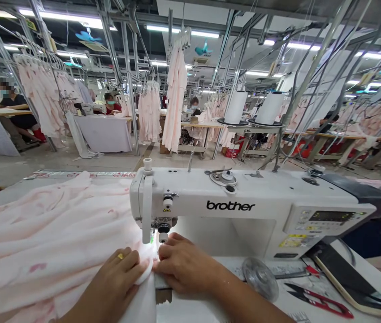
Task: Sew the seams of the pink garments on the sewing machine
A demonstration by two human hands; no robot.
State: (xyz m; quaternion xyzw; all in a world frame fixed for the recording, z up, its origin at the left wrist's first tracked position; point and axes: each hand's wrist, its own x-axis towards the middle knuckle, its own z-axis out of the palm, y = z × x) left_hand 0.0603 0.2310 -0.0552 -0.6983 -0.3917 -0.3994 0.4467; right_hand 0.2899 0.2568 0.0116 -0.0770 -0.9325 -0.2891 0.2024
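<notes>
A white Brother sewing machine [244,206] stands in front of me, its needle [162,233] lit from below. Pale pink fabric [42,242] with small red marks spreads over the table to the left and runs under the needle. My left hand [119,273], a ring on one finger, lies flat on the fabric, fingers pressing a folded edge just left of the needle. My right hand [184,267] rests beside it, fingers curled and pressing the same edge right under the presser foot. The fingertips of both hands nearly touch.
Red-handled thread snips [318,300] and a round metal disc [260,278] lie on the table at the right, next to a dark phone or tablet [348,278]. Two white thread cones [254,107] stand behind the machine. Pink garments hang on racks; other workers sit at far tables.
</notes>
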